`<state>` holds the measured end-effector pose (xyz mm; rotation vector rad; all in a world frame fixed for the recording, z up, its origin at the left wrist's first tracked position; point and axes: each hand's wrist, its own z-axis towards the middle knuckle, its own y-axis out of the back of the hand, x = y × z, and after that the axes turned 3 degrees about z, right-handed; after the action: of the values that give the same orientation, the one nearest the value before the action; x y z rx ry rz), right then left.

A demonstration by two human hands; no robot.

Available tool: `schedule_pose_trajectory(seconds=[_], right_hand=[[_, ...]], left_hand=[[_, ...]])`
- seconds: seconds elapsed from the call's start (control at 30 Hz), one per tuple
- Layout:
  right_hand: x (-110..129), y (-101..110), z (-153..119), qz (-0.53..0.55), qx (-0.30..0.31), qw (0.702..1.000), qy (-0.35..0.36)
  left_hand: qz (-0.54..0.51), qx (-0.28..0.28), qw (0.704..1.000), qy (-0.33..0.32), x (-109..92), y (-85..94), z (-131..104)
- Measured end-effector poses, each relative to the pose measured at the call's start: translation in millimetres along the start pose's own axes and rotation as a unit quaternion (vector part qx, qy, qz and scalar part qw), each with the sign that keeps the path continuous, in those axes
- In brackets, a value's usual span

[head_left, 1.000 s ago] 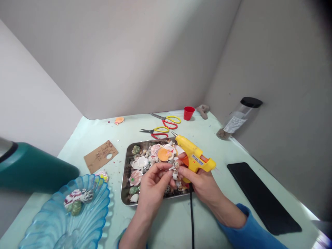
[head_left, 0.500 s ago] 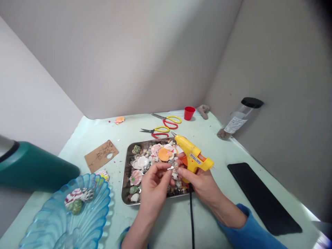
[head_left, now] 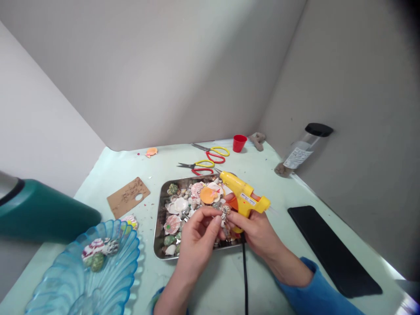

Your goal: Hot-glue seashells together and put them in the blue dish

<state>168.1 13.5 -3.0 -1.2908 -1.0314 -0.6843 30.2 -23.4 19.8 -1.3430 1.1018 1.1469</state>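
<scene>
My right hand (head_left: pixel 259 232) is closed around a yellow glue gun (head_left: pixel 241 190), whose nozzle points up and left. Between the fingertips of both hands is a small brown-and-white seashell (head_left: pixel 225 211). My left hand (head_left: pixel 200 232) pinches at its left side; whether a second small piece is in that pinch is hard to see. Both hands are above a metal tray (head_left: pixel 156 236) full of assorted shells, among them an orange scallop shell (head_left: pixel 208 195) and a pink one (head_left: pixel 172 224). A black cord (head_left: pixel 245 275) runs down from the glue gun.
Two pairs of scissors (head_left: pixel 203 164) (head_left: pixel 219 151) lie behind the tray, near a red cup (head_left: pixel 239 143). At left are a blue shell-shaped dish (head_left: pixel 55 280), a green bottle (head_left: pixel 55 212) and a brown card (head_left: pixel 126 197). A black slab (head_left: pixel 331 249) and a clear jar (head_left: pixel 297 153) are at right.
The small shell has turned between my fingertips, and the pale piece at my left fingertips no longer shows. The glue gun has shifted slightly and tilted.
</scene>
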Motion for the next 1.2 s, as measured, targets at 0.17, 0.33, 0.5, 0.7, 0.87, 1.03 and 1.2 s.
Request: schedule_pose_trajectory(seconds=[0.17, 0.33, 0.5, 0.7, 0.87, 1.03, 1.2], right_hand=[[1, -1, -3, -0.011, 0.022, 0.999, -0.029], [4, -4, -4, -0.052, 0.042, 0.997, -0.048], [3, -4, -4, -0.050, 0.020, 0.998, -0.043], [2, 0, -4, -0.063, 0.036, 0.997, -0.029], [4, 0, -3, -0.098, 0.027, 0.995, -0.021], [2, 1, -3, -0.071, 0.036, 0.997, -0.021], [2, 2, -3, -0.070, 0.055, 0.996, 0.000]], left_hand=[[-0.031, 0.011, 0.999, 0.005, 3, 5.4, 2], [-0.005, 0.044, 0.999, 0.001, -1, 6.7, 3], [-0.020, 0.045, 0.999, 0.021, -3, 8.0, 4], [0.031, 0.076, 0.997, -0.007, -3, 17.2, 6], [0.154, 0.112, 0.977, -0.095, -6, 26.9, 9], [0.095, 0.089, 0.991, -0.038, -4, 24.5, 8], [-0.072, 0.010, 0.995, 0.068, 0, 16.8, 8]])
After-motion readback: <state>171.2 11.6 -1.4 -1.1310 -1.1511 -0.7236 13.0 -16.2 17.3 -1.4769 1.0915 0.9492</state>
